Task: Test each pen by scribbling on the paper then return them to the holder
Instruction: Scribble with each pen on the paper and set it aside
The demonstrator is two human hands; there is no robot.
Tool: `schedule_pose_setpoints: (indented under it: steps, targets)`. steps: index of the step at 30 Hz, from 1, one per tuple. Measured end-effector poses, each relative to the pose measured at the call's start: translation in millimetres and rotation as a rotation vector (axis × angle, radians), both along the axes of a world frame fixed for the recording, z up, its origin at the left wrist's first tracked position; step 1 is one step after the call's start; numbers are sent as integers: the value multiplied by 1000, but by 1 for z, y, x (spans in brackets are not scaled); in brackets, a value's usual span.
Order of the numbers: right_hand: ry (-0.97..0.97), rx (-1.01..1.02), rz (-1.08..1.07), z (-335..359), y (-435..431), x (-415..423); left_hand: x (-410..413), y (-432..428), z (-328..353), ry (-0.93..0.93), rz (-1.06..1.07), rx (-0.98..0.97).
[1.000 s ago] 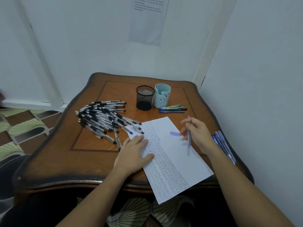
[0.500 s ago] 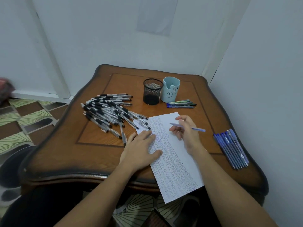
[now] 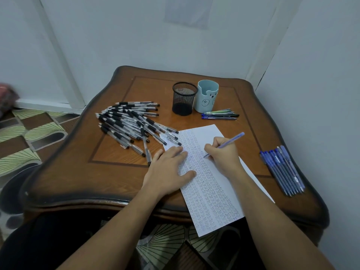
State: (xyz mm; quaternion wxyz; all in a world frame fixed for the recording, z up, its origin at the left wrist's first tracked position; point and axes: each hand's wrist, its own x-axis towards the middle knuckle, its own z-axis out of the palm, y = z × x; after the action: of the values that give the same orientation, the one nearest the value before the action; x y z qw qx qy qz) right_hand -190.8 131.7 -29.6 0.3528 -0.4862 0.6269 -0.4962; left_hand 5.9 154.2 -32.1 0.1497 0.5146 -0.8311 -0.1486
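A glossy brown wooden surface (image 3: 116, 172) with scalloped, dark-rimmed edges fills the middle of the frame. On it, lower centre, lies a white paper sheet (image 3: 214, 193), densely covered in rows of small blue scribbles too fine to read; its near corner overhangs the edge. The left hand (image 3: 167, 168) lies flat on the sheet's left margin, fingers straight, its grip holding nothing. The right hand (image 3: 224, 154) has its grip curled round a slim blue pen (image 3: 231, 140), tip down on the paper, the barrel slanting to the upper right; the fingers hide its middle. Left of centre sprawls a loose heap of clear-barrelled pens with black grips (image 3: 128, 121). At upper centre stands a round black wire-mesh holder (image 3: 184, 98), touching or just beside a smooth pale-blue cup with a bear face (image 3: 207, 96). A few mixed-colour pens (image 3: 220, 114) lie just right of the cup. A tidy row of blue pens (image 3: 282, 168) rests near the right edge. A blurred sheet on the wall (image 3: 187, 10) is cut off at the top.
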Motion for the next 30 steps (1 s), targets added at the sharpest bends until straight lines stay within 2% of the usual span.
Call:
schedule_pose_setpoints:
  steps: [30]
  targets:
    - [61,14,-19,-3,0,-1,-2,0,5,-3,0,46]
